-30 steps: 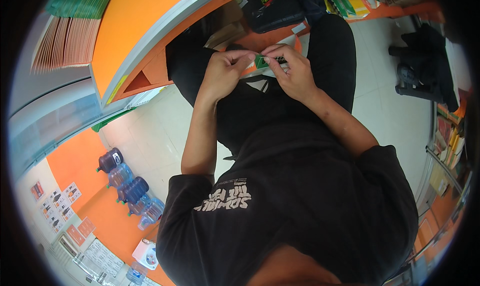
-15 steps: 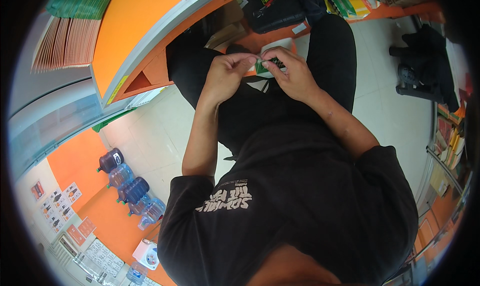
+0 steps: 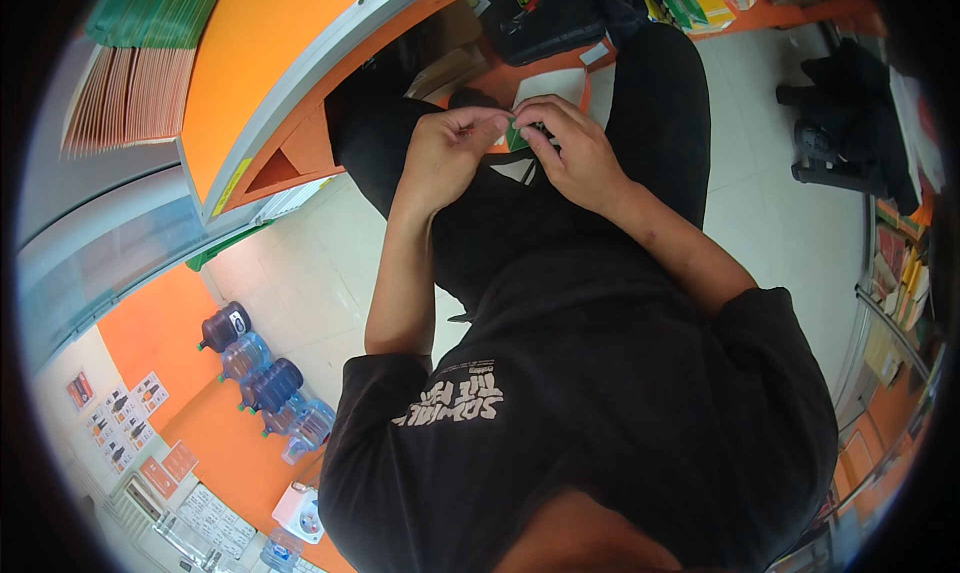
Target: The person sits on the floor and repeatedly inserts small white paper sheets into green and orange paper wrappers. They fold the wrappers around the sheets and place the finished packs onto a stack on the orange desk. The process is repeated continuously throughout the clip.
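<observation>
A black shirt [image 3: 590,373] with pale printed lettering fills much of the view. An orange tabletop [image 3: 265,68] slants across the upper left, and the wall posters [image 3: 122,421] at lower left carry print too small to read. The left hand [image 3: 440,158] and right hand [image 3: 580,158] meet above the lap, fingers of both pinching a small green-and-orange piece [image 3: 516,140], perhaps card. This looks like fine fingertip work along its edge; the next move calls for a steady, light pinch.
</observation>
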Demonstrator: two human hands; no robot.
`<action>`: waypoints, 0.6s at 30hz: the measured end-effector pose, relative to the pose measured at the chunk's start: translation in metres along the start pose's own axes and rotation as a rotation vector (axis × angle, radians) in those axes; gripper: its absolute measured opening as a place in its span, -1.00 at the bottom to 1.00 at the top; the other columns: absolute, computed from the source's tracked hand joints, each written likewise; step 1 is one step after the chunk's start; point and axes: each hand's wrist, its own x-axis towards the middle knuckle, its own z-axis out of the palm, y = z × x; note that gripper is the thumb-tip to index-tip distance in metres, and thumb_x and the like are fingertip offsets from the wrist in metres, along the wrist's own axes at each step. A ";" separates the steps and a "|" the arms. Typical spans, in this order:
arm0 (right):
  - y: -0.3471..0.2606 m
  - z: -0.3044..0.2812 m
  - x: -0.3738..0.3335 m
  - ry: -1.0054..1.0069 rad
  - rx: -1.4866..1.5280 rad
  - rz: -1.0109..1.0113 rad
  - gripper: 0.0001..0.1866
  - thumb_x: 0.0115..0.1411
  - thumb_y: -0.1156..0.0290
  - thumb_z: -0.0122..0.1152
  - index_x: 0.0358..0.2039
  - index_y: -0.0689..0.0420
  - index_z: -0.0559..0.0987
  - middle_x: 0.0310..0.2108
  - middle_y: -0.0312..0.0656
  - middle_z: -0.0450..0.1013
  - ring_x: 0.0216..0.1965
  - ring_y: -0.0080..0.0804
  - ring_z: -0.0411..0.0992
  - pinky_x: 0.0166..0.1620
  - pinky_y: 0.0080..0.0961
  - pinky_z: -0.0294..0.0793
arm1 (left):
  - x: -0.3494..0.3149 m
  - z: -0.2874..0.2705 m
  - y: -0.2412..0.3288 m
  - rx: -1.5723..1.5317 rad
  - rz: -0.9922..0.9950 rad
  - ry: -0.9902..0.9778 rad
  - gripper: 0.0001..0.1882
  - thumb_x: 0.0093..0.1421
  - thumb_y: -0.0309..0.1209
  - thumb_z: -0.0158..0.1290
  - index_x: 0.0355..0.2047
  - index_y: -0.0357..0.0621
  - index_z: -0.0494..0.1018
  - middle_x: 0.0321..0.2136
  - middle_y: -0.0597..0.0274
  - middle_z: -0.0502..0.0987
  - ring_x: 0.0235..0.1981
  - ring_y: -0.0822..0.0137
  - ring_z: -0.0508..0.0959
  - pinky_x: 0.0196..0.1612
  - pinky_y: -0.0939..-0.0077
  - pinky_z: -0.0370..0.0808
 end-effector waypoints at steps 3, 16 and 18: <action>-0.002 0.001 0.001 0.020 0.002 -0.028 -0.86 0.19 0.58 0.12 -0.22 0.19 0.45 -0.19 -0.10 0.44 -0.12 -0.09 0.42 -0.06 -0.27 0.40 | -0.001 0.000 -0.002 -0.024 0.044 0.023 -0.77 0.23 -0.35 0.13 -0.24 -0.28 0.62 -0.55 0.32 0.58 -0.52 0.60 0.42 -0.43 0.64 0.36; -0.008 -0.004 0.006 -0.062 0.048 0.040 -0.88 0.21 0.59 0.08 -0.23 0.20 0.43 -0.24 -0.10 0.42 -0.14 -0.07 0.40 -0.09 -0.27 0.38 | -0.006 -0.003 0.007 -0.056 0.008 0.000 -0.76 0.28 -0.34 0.11 -0.21 -0.26 0.62 -0.49 0.36 0.57 -0.47 0.63 0.40 -0.39 0.68 0.35; -0.011 -0.008 0.010 -0.067 0.072 0.071 -0.89 0.20 0.59 0.08 -0.24 0.20 0.43 -0.25 -0.11 0.43 -0.15 -0.08 0.41 -0.10 -0.27 0.38 | -0.007 -0.004 0.010 0.014 0.008 0.024 -0.79 0.27 -0.38 0.09 -0.23 -0.25 0.62 -0.56 0.33 0.56 -0.52 0.62 0.39 -0.43 0.65 0.35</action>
